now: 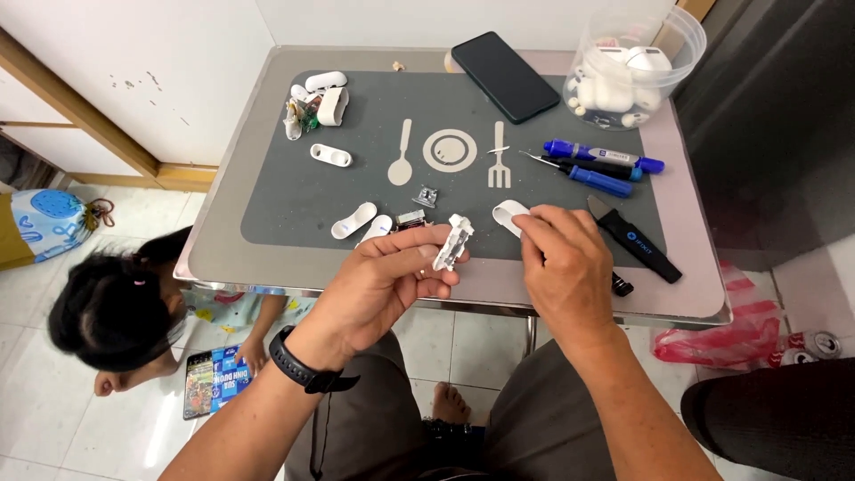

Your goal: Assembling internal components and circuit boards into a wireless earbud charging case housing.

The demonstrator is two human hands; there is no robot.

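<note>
My left hand [378,283] is raised over the table's near edge and pinches a small white plastic inner frame [454,242] between thumb and fingers. My right hand [563,267] is just right of it, fingertips closed on a rounded white shell piece [508,216] resting near the grey mat's front edge. Two more white shell halves [361,223] and a small metal part [411,217] lie on the mat just beyond my left hand.
On the grey placemat [285,191]: white case parts at the far left [319,100], a black phone [504,77], blue screwdrivers [595,163], a black pry tool [634,240]. A clear tub of white cases [631,71] stands far right. A person crouches on the floor at left [116,316].
</note>
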